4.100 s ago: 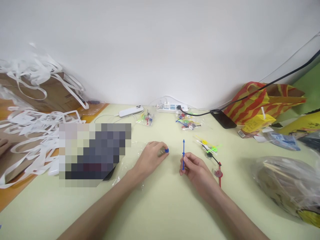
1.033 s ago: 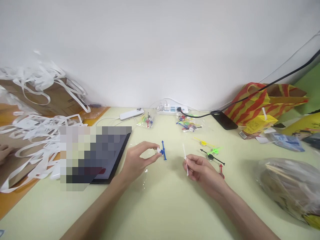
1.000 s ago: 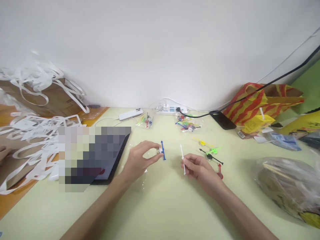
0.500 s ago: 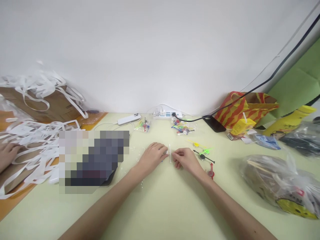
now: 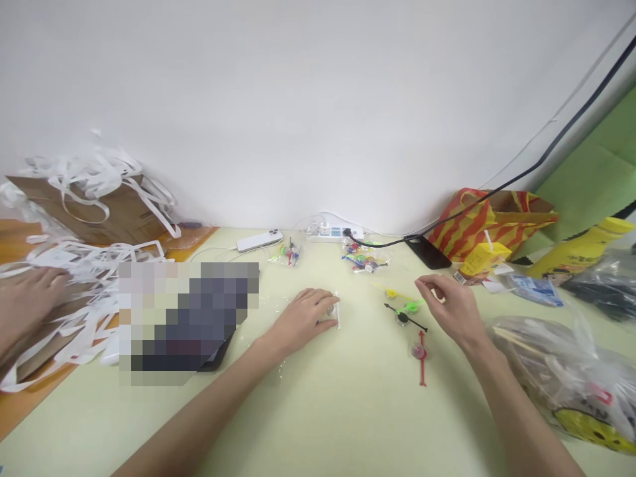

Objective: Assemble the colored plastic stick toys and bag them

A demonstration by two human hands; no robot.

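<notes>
My left hand rests on the pale green table, fingers closed on a small round piece with a white arrow stick standing out at the fingertips. My right hand hovers further right, fingers apart and holding nothing. It is nearest a green arrow piece and a black arrow piece. A red arrow piece lies closer to me, and a yellow one lies further back.
Two clear bags of small coloured parts, a power strip, a white phone and a black phone sit by the wall. A tablet lies left. Another person's hand rests among white strips. A plastic bag sits right.
My right hand brought the white stick to the piece in my left hand, let go, and moved right toward the green and black pieces. The other person's hand at the left came further in.
</notes>
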